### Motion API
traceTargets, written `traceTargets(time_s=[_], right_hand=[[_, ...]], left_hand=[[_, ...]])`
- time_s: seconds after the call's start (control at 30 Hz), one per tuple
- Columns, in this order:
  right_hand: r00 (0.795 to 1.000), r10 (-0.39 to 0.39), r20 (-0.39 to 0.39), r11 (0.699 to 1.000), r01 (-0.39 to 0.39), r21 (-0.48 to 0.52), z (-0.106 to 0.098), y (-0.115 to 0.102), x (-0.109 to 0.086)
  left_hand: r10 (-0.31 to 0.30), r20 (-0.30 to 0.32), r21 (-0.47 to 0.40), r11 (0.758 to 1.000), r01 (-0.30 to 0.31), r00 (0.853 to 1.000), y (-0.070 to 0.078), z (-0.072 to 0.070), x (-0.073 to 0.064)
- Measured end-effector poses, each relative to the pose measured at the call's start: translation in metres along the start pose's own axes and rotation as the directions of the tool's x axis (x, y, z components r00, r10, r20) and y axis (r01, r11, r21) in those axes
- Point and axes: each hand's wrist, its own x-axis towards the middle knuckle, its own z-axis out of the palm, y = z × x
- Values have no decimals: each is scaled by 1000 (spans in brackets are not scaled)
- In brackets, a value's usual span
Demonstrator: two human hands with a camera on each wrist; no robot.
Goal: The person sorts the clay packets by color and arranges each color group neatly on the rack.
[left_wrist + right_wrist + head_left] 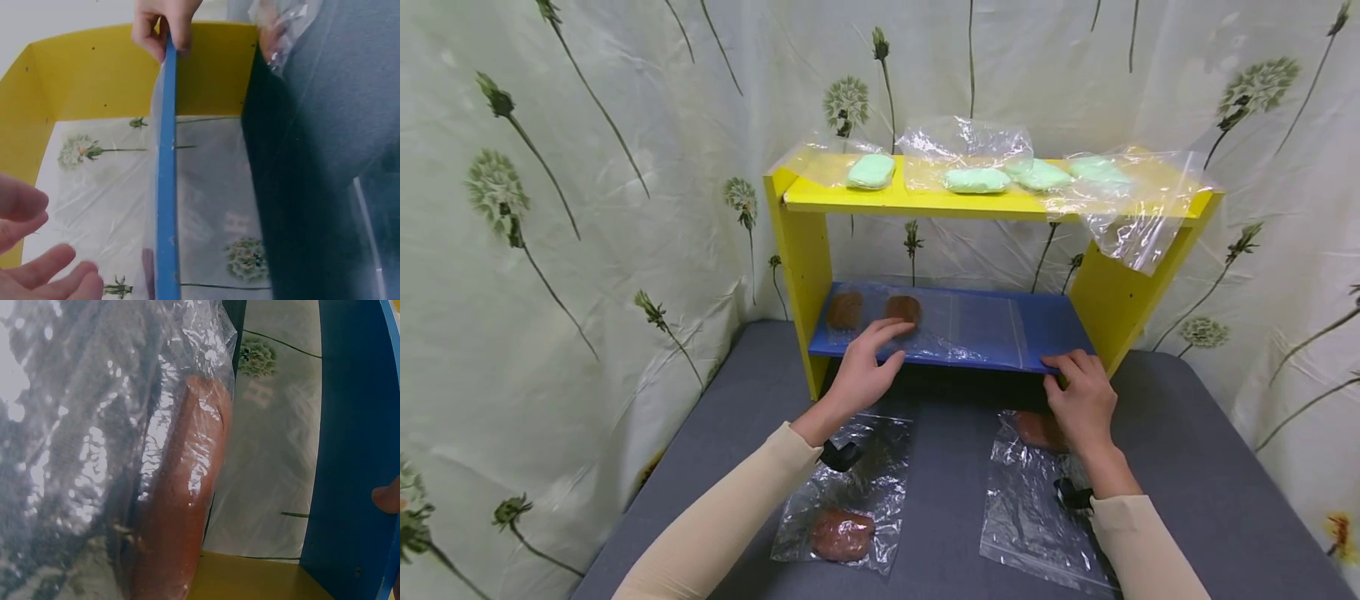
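Note:
My right hand grips the front edge of the blue shelf near its right end, thumb below and fingers on top, as the left wrist view also shows. My left hand hovers at the shelf's front left, fingers loosely spread and holding nothing. Its fingertips overlap a brown patty-like lump in a clear plastic bag on the shelf. Another brown lump lies further left, also under clear plastic.
On the yellow top board lie several pale green bagged lumps; one bag hangs over its front right edge. On the dark grey table, reddish-brown bagged lumps lie at front left and below my right hand.

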Motion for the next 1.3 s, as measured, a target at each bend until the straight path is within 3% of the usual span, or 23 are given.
traceTargets(time_s=[0.1, 0.2, 0.37, 0.47, 0.6, 0.77, 0.83, 0.93, 1.03, 1.1, 1.17, 1.2, 1.3], right_hand=[[1000, 15, 18, 1000, -15, 4, -1, 0, -1], [1000, 20, 14, 1000, -20, 6, -1, 0, -1], [1000, 11, -2, 1000, -11, 19, 3, -2, 0], [1000, 10, 8, 1000, -10, 21, 6, -5, -1], [1000, 14, 16, 1000, -14, 12, 6, -6, -4], [1000, 26, -4, 1000, -26, -3, 4, -3, -1], [1000, 28, -4, 1000, -28, -4, 3, -2, 1], [1000, 30, 2, 1000, -30, -2, 2, -2, 0], [1000, 23, 4, 1000, -23, 6, 2, -3, -1], [1000, 17, 6, 1000, -17, 9, 3, -3, -1], [1000, 16, 4, 1000, -16, 14, 3, -3, -1], [1000, 18, 4, 1000, -18, 13, 4, -3, 0], [1000, 30, 0, 1000, -30, 8, 4, -1, 0]], left_hand=[[-8, 78, -9, 1000, 8, 997, -5, 1, -14], [-53, 187, -9, 998, 55, 981, -15, 5, -28], [-107, 365, 45, 994, 97, 925, -44, 12, -53], [-119, 480, 63, 993, 100, 869, -58, 11, -72], [-95, 608, 24, 995, 101, 789, -64, 6, -97], [-59, 671, -30, 994, 106, 739, -68, -1, -109], [-56, 703, -11, 996, 90, 709, -69, -4, -110], [-33, 772, 9, 999, 42, 635, -69, -8, -113], [-15, 844, 0, 1000, 28, 537, -67, -11, -116], [-3, 875, -10, 1000, 24, 484, -65, -12, -119], [1, 889, -10, 1000, 16, 457, -63, -13, -121], [6, 892, -12, 1000, 10, 452, -63, -12, -121], [12, 888, -7, 1000, -13, 459, -63, -12, -122]])
